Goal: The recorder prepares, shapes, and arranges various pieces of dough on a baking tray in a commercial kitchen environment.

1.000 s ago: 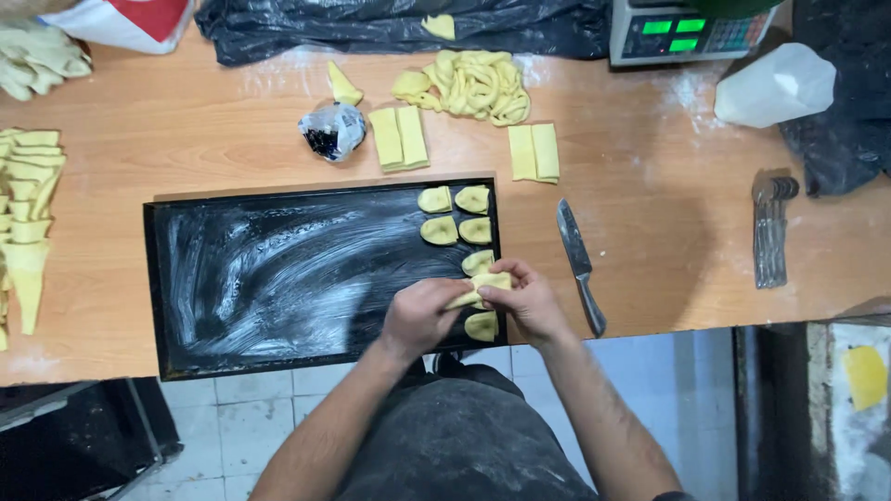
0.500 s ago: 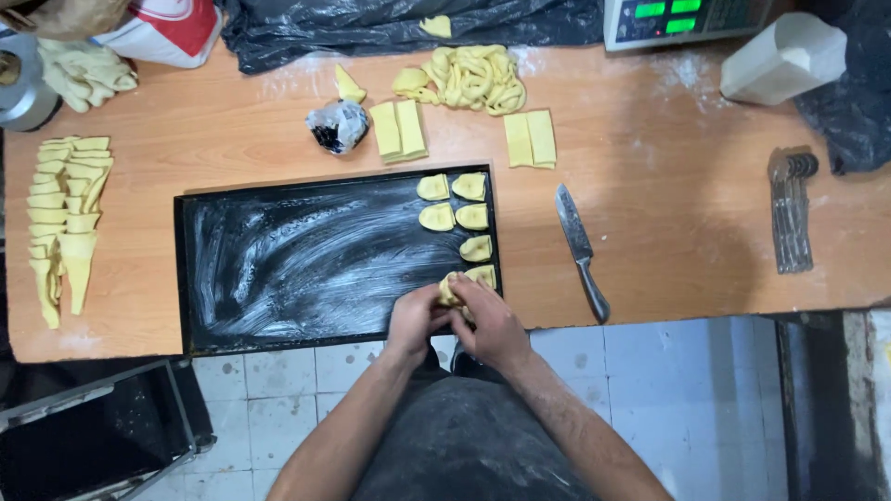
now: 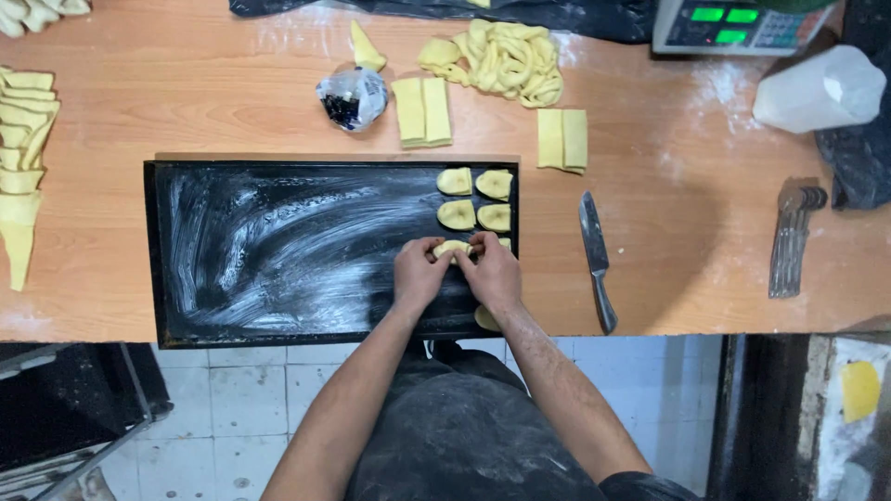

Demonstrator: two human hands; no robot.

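Plainly the filling of the black floured tray (image 3: pixel 278 250) is only begun; four shaped dough pieces (image 3: pixel 474 198) sit in two short rows at its 2 o'clock corner, another piece (image 3: pixel 486 318) shows at the near edge just under the right wrist, and the wide floured stretch toward 9 o'clock holds nothing yet. Much raw stock waits on the wooden table (image 3: pixel 687 241) — a stack of cut dough strips (image 3: pixel 23 139) at 9 o'clock of the tray, two pairs of flat dough rectangles (image 3: pixel 423 111) and a heap of dough scraps (image 3: pixel 501 60) at 12 o'clock; so by my reckoning most of the shaping is left. Both hands meet over the tray's right part, below the finished rows; the left hand (image 3: pixel 419 276) and the right hand (image 3: pixel 492 276) pinch one small dough piece (image 3: pixel 452 248) between curled fingertips, closed snugly on it and pressing it at the tray surface. A knife (image 3: pixel 597 260) lies on the table at 3 o'clock, untouched.
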